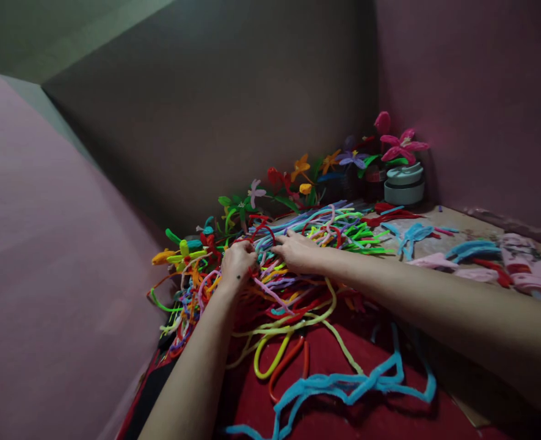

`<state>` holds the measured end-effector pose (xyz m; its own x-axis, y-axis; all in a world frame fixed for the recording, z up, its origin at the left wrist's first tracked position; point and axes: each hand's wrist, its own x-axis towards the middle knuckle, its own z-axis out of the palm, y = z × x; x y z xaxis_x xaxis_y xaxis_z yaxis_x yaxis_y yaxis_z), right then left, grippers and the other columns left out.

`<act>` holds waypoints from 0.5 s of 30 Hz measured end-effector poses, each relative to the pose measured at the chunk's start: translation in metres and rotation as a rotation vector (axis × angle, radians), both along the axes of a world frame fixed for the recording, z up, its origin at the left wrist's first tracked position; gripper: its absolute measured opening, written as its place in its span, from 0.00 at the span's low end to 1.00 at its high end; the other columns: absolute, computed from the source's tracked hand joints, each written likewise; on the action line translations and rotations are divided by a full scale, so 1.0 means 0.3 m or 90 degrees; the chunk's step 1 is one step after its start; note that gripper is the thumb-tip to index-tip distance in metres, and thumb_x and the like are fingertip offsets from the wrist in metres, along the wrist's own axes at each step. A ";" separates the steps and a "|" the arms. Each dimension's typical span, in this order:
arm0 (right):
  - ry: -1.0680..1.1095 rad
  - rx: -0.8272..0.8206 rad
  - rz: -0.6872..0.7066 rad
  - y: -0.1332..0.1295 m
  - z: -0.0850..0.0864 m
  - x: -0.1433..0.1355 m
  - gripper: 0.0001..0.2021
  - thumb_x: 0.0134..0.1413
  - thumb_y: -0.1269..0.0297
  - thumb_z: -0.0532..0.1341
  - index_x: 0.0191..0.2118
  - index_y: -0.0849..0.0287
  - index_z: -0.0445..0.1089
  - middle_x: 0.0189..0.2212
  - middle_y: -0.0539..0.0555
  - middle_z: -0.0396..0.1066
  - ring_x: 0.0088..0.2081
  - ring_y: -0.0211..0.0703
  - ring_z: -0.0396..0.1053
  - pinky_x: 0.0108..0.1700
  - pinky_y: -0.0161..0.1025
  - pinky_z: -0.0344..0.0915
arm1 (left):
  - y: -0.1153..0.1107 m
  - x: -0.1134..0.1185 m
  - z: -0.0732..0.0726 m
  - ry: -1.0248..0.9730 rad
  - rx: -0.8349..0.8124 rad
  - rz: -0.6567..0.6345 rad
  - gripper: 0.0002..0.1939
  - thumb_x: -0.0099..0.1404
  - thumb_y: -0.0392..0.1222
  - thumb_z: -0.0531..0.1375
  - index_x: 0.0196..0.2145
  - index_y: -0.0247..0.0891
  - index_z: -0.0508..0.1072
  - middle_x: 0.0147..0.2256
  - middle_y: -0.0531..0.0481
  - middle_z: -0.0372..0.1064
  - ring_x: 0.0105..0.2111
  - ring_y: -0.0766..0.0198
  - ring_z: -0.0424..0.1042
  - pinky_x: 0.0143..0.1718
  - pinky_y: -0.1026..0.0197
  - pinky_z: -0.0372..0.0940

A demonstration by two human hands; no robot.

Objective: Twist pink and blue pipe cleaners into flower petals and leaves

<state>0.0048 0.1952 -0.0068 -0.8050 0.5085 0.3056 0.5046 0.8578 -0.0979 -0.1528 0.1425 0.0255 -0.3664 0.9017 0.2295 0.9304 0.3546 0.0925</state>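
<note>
A large tangled heap of pipe cleaners [293, 299] in many colours lies in front of me. My left hand [238, 263] is in the heap with its fingers curled round some pipe cleaners; the fingertips are partly hidden. Close by on the right, my right hand [297, 251] reaches over the heap with its fingers stretched out and a little apart, touching the strands. A red pipe cleaner [267, 228] loops up between the two hands. Nearer to me, a bent light-blue pipe-cleaner shape [344, 386] rests on the red surface [344, 348], below yellow and orange loops.
Pipe-cleaner flowers, among them a pink one [404, 145] and an orange one [300, 166], stand along the back wall. A pale-blue lidded container [404, 184] is in the far right corner. Blue pieces [410, 237] and a pink glue gun [533, 272] lie at the right.
</note>
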 end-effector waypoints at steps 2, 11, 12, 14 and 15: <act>0.004 0.000 -0.004 -0.002 -0.003 0.001 0.19 0.51 0.68 0.50 0.48 0.58 0.68 0.49 0.61 0.63 0.46 0.56 0.59 0.45 0.49 0.57 | -0.007 -0.003 0.009 -0.020 0.010 -0.022 0.10 0.51 0.42 0.54 0.28 0.40 0.73 0.28 0.49 0.73 0.31 0.62 0.70 0.29 0.65 0.58; 0.001 0.013 -0.005 0.006 -0.014 0.000 0.19 0.52 0.67 0.50 0.49 0.58 0.68 0.46 0.63 0.63 0.45 0.56 0.59 0.43 0.49 0.59 | -0.034 0.016 0.056 -0.078 0.087 -0.085 0.09 0.50 0.41 0.54 0.27 0.38 0.73 0.25 0.52 0.71 0.27 0.66 0.67 0.28 0.67 0.57; 0.000 0.009 -0.005 0.007 -0.013 0.002 0.19 0.52 0.67 0.50 0.48 0.58 0.68 0.46 0.63 0.64 0.45 0.56 0.59 0.42 0.49 0.59 | -0.037 0.015 0.069 -0.084 0.096 -0.087 0.10 0.50 0.42 0.54 0.28 0.37 0.73 0.25 0.52 0.71 0.27 0.66 0.67 0.28 0.67 0.57; -0.002 -0.003 -0.009 0.009 -0.010 0.003 0.18 0.51 0.67 0.50 0.47 0.57 0.69 0.44 0.63 0.64 0.44 0.57 0.59 0.42 0.49 0.59 | -0.049 0.009 0.105 -0.108 0.123 -0.078 0.12 0.50 0.43 0.54 0.29 0.36 0.73 0.25 0.52 0.70 0.26 0.66 0.66 0.27 0.67 0.57; -0.003 -0.009 -0.012 0.010 -0.008 0.004 0.18 0.52 0.67 0.50 0.47 0.57 0.69 0.43 0.62 0.65 0.44 0.57 0.59 0.42 0.49 0.59 | -0.060 0.006 0.128 -0.121 0.139 -0.065 0.12 0.50 0.43 0.54 0.29 0.35 0.73 0.24 0.52 0.70 0.25 0.66 0.65 0.26 0.67 0.57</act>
<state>0.0060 0.1982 -0.0092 -0.7969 0.5273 0.2948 0.5207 0.8470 -0.1075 -0.1511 0.1244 0.0640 -0.3317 0.8727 0.3584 0.9189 0.2128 0.3322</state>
